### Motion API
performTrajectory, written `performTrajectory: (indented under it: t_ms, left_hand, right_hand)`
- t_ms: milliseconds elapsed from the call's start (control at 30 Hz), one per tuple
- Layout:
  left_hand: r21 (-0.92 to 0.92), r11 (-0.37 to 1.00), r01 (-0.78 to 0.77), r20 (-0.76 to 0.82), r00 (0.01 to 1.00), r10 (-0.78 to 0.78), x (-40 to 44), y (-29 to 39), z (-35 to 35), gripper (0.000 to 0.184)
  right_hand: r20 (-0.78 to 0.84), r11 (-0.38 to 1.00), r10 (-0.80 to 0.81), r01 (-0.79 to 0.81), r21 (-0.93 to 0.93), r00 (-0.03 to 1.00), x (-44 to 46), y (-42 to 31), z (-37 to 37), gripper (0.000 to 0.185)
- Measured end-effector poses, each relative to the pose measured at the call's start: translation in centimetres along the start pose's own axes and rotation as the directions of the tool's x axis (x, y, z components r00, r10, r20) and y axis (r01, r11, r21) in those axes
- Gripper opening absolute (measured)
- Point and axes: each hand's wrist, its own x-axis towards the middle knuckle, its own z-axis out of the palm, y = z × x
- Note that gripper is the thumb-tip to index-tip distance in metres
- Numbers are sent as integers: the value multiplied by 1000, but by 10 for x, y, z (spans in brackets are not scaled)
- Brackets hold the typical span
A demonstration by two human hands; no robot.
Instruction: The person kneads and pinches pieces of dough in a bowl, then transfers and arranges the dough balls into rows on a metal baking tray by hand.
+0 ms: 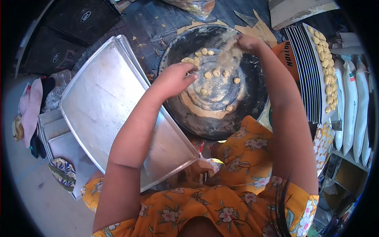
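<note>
A wide black basin (pixel 252 85) stands before me, its floor dusted with pale flour (pixel 209 94). Several small dough balls (pixel 216 72) lie scattered in it. Over the left side of the basin is my left hand (pixel 175 78), with thumb and fingers apart and nothing visible between them. Just beyond its fingertips are more dough pieces (pixel 191 61). At the far right rim, my right hand (pixel 248 42) has its fingers curled in; what they hold, if anything, is hidden. A blurred pale streak (pixel 230 53), looking like flour, spreads beside it.
A large metal tray (pixel 106 87) leans at my left, under my forearm, with another behind it. To the right, a stack of trays (pixel 306 75) carries many dough balls (pixel 325 63) on top. Cardboard (pixel 258 31) lies behind the basin; white sacks (pixel 349 102) stand far right.
</note>
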Motion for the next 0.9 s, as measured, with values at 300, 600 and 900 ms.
performTrajectory:
  t_ms: [300, 600, 900]
  left_hand:
    - [-368, 924, 101, -235, 952, -198, 1, 3, -10, 26]
    - [-589, 791, 166, -242, 898, -368, 9, -8, -16, 27]
    - [-524, 839, 144, -293, 895, -336, 14, -17, -13, 30]
  right_hand:
    - [-270, 994, -101, 87, -64, 957, 217, 141, 125, 55]
    - [-198, 887, -335, 238, -396, 921, 104, 21, 301, 66]
    - [-129, 957, 72, -106, -271, 989, 15, 153, 270, 65]
